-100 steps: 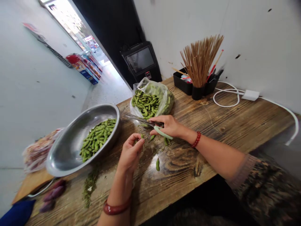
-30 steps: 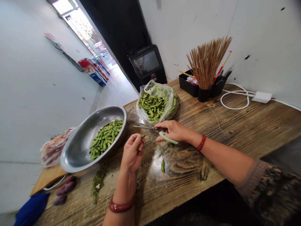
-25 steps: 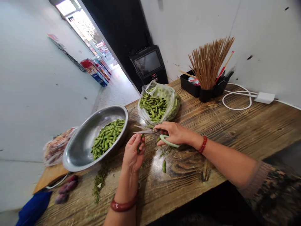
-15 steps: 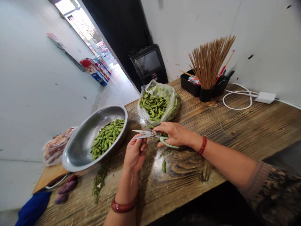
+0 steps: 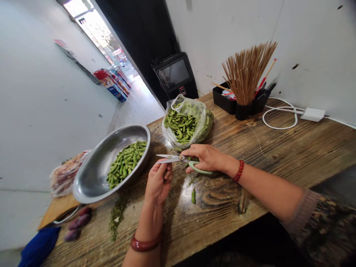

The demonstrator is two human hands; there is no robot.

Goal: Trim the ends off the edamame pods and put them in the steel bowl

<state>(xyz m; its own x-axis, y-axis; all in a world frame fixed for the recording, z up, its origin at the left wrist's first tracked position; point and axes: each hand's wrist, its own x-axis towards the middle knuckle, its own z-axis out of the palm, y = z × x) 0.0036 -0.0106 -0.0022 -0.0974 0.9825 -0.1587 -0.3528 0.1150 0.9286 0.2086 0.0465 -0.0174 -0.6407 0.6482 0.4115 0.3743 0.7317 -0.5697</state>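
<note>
My right hand (image 5: 207,157) grips scissors (image 5: 198,170) with pale green handles. Their blades are parted and point left, close over the fingertips of my left hand (image 5: 158,185). That hand is closed in a pinch on an edamame pod, mostly hidden by the fingers. Just beyond my hands stands a clear plastic bag (image 5: 207,124) full of edamame pods (image 5: 180,126). To the left, a steel bowl (image 5: 94,174) sits tilted in view with green pods (image 5: 126,163) gathered on its right side. One loose pod (image 5: 193,195) lies on the wooden table (image 5: 219,222) below the scissors.
Green trimmings (image 5: 116,217) lie beside the bowl. Farther left are purple-red round items (image 5: 79,222), a wooden board (image 5: 57,209) and a bag of pinkish food (image 5: 68,174). A black holder (image 5: 225,102) with wooden sticks (image 5: 247,74) and a white cable (image 5: 280,128) occupy the back right.
The scissors and my right hand stay nearly still. The fingers of my left hand have shifted slightly under the blades, and less of the pod shows.
</note>
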